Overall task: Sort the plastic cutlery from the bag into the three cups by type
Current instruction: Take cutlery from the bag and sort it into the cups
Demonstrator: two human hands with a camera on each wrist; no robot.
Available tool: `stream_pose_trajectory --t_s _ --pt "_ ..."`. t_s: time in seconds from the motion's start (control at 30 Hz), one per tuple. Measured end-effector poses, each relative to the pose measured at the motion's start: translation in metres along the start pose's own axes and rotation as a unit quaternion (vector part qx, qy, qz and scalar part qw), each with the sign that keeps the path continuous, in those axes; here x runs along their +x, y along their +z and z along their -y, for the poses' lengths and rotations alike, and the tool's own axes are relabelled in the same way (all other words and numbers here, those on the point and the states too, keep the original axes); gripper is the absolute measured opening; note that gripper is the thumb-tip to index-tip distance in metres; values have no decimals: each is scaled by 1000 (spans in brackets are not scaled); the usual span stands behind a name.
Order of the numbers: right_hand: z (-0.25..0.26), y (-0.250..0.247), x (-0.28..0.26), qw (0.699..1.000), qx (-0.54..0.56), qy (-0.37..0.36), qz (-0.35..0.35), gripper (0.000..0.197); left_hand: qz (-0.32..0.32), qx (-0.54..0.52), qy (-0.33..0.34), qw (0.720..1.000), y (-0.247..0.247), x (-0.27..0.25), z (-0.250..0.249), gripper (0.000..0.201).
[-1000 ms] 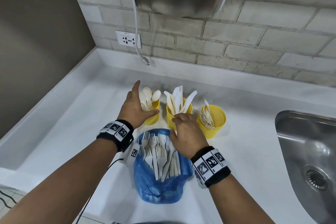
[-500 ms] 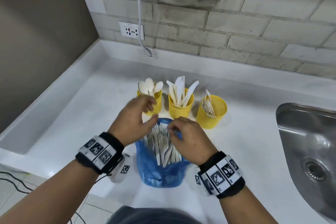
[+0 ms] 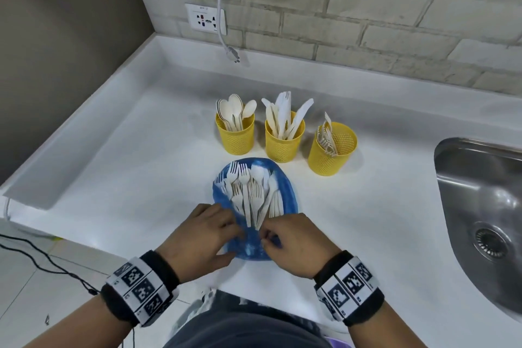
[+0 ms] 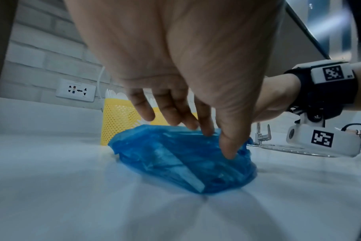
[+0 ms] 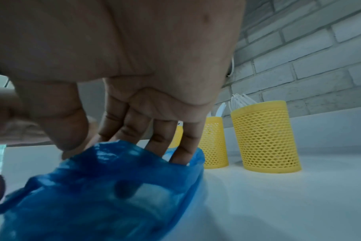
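Both hands sat at near end of blue bag (image 3: 285,192): left hand (image 3: 197,237) fingers curled, pressing the plastic; right hand (image 3: 296,243) pinching it. Cutlery (image 3: 251,195) lay just beyond fingertips, handles toward them, long axis near-to-far, w/ cups (image 3: 284,141) farther back. Neither hand held a utensil; both about equally close.

Both hands have drawn back from the cups toward 6 o'clock; left hand (image 3: 197,237) and right hand (image 3: 293,243) now grip the bag's (image 3: 285,186) near end

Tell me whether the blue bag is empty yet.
Not empty: the blue bag lies open with forks and other white cutlery inside.
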State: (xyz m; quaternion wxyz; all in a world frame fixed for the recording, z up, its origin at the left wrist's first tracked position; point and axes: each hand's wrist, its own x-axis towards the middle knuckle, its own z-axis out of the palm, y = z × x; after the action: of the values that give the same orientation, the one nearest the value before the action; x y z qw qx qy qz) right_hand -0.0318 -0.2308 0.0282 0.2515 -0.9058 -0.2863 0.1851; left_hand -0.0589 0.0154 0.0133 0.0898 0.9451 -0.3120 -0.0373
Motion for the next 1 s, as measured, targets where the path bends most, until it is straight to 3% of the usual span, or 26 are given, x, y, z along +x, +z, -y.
stream_pose_trajectory --t_s 0.1,0.23,0.33,0.43,0.57,0.7,0.8,0.9,1.0 --pt "7 1 -2 998 38 -43 6 19 -32 37 -34 998 2 5 -5 58" --pt "12 1 -7 996 66 -58 21 20 -48 48 -50 996 1 10 -5 32" --pt "9 2 -10 995 85 -30 37 19 -37 7 -11 999 -8 3 -5 17" --pt "6 3 -11 997 75 0 31 16 -8 -18 16 1000 -16 -5 -5 15" --pt "4 4 -8 997 65 42 29 17 40 2 -18 999 -17 -10 1 24" --pt "2 8 3 995 39 90 29 23 90 31 -136 986 -17 4 2 46" --pt "4 7 15 992 21 126 24 31 142 22 -274 951 -18 24 -3 51" --pt "11 5 25 987 1 158 42 42 120 -69 -366 920 -15 40 -2 41" --pt "17 3 33 983 12 181 40 37 108 -90 -412 900 -14 50 1 42"
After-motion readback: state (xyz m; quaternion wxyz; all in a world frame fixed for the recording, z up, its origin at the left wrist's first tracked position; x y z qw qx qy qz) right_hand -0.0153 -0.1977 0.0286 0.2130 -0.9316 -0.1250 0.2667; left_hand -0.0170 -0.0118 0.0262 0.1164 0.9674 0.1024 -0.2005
